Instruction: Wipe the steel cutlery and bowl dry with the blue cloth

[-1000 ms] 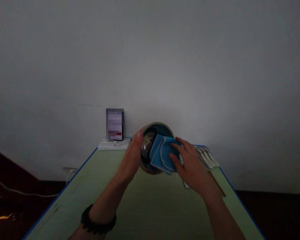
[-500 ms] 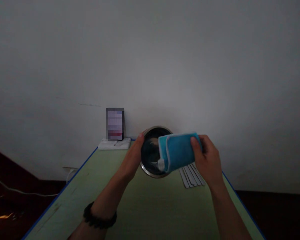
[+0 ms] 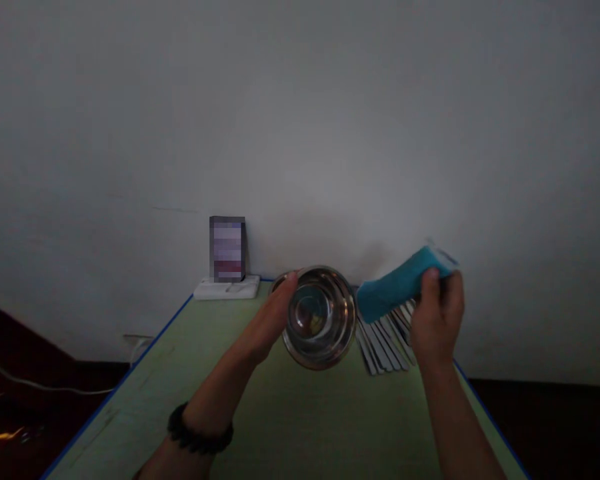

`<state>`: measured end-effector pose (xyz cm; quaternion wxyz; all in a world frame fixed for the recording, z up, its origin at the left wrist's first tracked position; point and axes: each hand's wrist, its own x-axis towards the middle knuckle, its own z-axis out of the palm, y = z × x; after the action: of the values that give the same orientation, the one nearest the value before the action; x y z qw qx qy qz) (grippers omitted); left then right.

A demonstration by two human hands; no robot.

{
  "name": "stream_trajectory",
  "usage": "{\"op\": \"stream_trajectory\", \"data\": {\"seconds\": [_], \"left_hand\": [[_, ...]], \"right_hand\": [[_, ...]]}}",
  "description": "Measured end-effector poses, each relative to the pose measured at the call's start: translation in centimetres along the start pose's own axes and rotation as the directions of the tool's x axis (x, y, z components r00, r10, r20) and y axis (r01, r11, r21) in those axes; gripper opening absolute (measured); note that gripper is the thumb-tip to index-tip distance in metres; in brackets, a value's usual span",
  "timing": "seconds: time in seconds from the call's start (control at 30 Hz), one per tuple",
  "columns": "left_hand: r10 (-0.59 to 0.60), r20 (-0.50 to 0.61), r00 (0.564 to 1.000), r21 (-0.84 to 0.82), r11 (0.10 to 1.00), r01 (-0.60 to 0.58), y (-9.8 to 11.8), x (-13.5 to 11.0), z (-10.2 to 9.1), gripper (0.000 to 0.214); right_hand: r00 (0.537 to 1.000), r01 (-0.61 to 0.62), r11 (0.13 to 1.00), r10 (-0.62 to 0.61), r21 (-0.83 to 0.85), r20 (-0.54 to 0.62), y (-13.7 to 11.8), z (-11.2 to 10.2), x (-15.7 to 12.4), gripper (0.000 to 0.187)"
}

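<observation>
A shiny stainless steel bowl (image 3: 322,363) is tilted with its open mouth toward me over the table. My left hand (image 3: 273,313), with a dark beaded bracelet on the wrist, grips it at the left side, thumb along the rim. The hidden fingers are behind the bowl. To the right of the bowl, my right hand (image 3: 437,313) pinches a folded blue cloth (image 3: 395,287) between thumb and fingers. The cloth's left end is close to the bowl's rim. Below it, several flat grey strips (image 3: 383,347) lie fanned out; what they are I cannot make out.
A phone (image 3: 227,250) with a blurred screen stands on a white base (image 3: 225,288) at the table's back left. The pale green table (image 3: 300,427) has a blue edge and meets a grey wall (image 3: 300,133). A white cable (image 3: 45,385) runs at the lower left.
The blue cloth has come out from over the bowl and moved right with my right hand, turning as it went. The bowl has tilted more toward me, showing its inside.
</observation>
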<state>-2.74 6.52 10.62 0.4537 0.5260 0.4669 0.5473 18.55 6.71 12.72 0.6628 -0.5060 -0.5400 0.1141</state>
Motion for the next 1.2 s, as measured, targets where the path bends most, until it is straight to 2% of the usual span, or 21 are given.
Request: {"op": "stream_trajectory", "data": {"seconds": [0.03, 0.07, 0.1, 0.13, 0.17, 0.2, 0.23, 0.27, 0.37, 0.43, 0.5, 0.57, 0.63, 0.8, 0.9, 0.97, 1.03, 1.1, 1.2], "left_hand": [[-0.036, 0.017, 0.999, -0.024, 0.999, 0.036, 0.0, 0.0, 0.1, 0.048], [-0.061, 0.028, 0.998, -0.049, 0.997, 0.062, 0.1, 0.0, 0.1, 0.048], [-0.065, 0.019, 0.998, -0.074, 0.995, 0.066, 0.1, -0.1, 0.1, 0.049], [-0.058, 0.009, 0.998, -0.093, 0.994, 0.059, 0.2, -0.1, 0.1, 0.049], [-0.049, -0.004, 0.999, -0.104, 0.993, 0.048, 0.3, -0.1, 0.0, 0.049], [-0.04, -0.018, 0.999, -0.105, 0.994, 0.038, 0.3, -0.1, -0.1, 0.049], [-0.034, -0.033, 0.999, -0.1, 0.994, 0.031, 0.3, 0.0, -0.2, 0.049], [-0.031, -0.048, 0.998, -0.095, 0.995, 0.027, 0.3, 0.0, -0.3, 0.049], [-0.036, -0.097, 0.995, -0.096, 0.995, 0.027, 0.1, 0.1, -0.5, 0.049], [-0.033, -0.114, 0.993, -0.111, 0.994, 0.02, 0.0, 0.1, -0.4, 0.049], [0.002, -0.121, 0.993, -0.108, 0.994, -0.015, 0.2, 0.1, -0.3, 0.049], [0.061, -0.122, 0.991, -0.077, 0.995, -0.071, 0.5, 0.0, -0.1, 0.049], [0.124, -0.122, 0.985, -0.02, 0.992, -0.127, 1.0, -0.2, 0.2, 0.047], [0.281, -0.171, 0.944, 0.101, 0.958, -0.267, 1.8, -1.2, 1.2, 0.043], [0.432, -0.129, 0.892, 0.139, 0.899, -0.415, 1.4, -1.7, 2.0, 0.043], [0.533, -0.1, 0.84, 0.196, 0.838, -0.509, 1.1, -2.0, 2.4, 0.042], [0.587, -0.099, 0.804, 0.227, 0.8, -0.556, 0.9, -2.2, 2.8, 0.042], [0.586, -0.116, 0.802, 0.216, 0.803, -0.555, 0.7, -2.4, 3.1, 0.042], [0.566, -0.111, 0.817, 0.211, 0.817, -0.537, 0.6, -2.6, 3.6, 0.041]], "right_hand": [[0.989, 0.08, 0.997, -0.076, -0.024, 0.125, -0.5, 0.3, -0.5, 0.019], [0.941, 0.171, 0.985, -0.154, -0.03, 0.3, -0.9, 0.7, -1.0, 0.016], [0.847, 0.258, 0.966, -0.217, -0.017, 0.485, -1.2, 1.2, -1.5, 0.015], [0.712, 0.317, 0.949, -0.243, 0.008, 0.659, -1.4, 1.6, -2.0, 0.016], [0.583, 0.352, 0.936, -0.241, 0.026, 0.776, -1.6, 2.1, -2.4, 0.018], [0.495, 0.368, 0.929, -0.222, 0.029, 0.84, -1.6, 2.5, -2.8, 0.02], [0.463, 0.374, 0.927, -0.2, 0.015, 0.864, -1.6, 2.8, -3.1, 0.022], [0.483, 0.378, 0.926, -0.189, -0.009, 0.855, -1.6, 3.1, -3.3, 0.023], [0.645, 0.399, 0.913, -0.213, -0.086, 0.733, -1.2, 3.8, -3.7, 0.015], [0.732, 0.406, 0.901, -0.221, -0.152, 0.645, -0.8, 4.2, -3.8, 0.012], [0.81, 0.391, 0.889, -0.209, -0.24, 0.548, -0.3, 4.5, -4.2, 0.017], [0.87, 0.352, 0.886, -0.191, -0.301, 0.454, 0.2, 4.9, -4.5, 0.029], [0.905, 0.289, 0.907, -0.154, -0.307, 0.397, 0.6, 5.3, -4.8, 0.041], [0.962, 0.096, 0.964, -0.027, -0.247, 0.271, 1.6, 5.8, -4.6, 0.072], [0.956, -0.019, 0.985, 0.069, -0.172, 0.285, 2.2, 5.8, -4.2, 0.064], [0.92, -0.141, 0.986, 0.165, -0.092, 0.356, 2.5, 5.7, -4.0, 0.052], [0.884, -0.257, 0.965, 0.252, -0.041, 0.394, 2.5, 5.7, -3.9, 0.049], [0.881, -0.318, 0.948, 0.304, -0.021, 0.363, 2.5, 5.7, -3.9, 0.053], [0.894, -0.312, 0.95, 0.3, -0.018, 0.331, 2.6, 5.5, -3.7, 0.053]]}}
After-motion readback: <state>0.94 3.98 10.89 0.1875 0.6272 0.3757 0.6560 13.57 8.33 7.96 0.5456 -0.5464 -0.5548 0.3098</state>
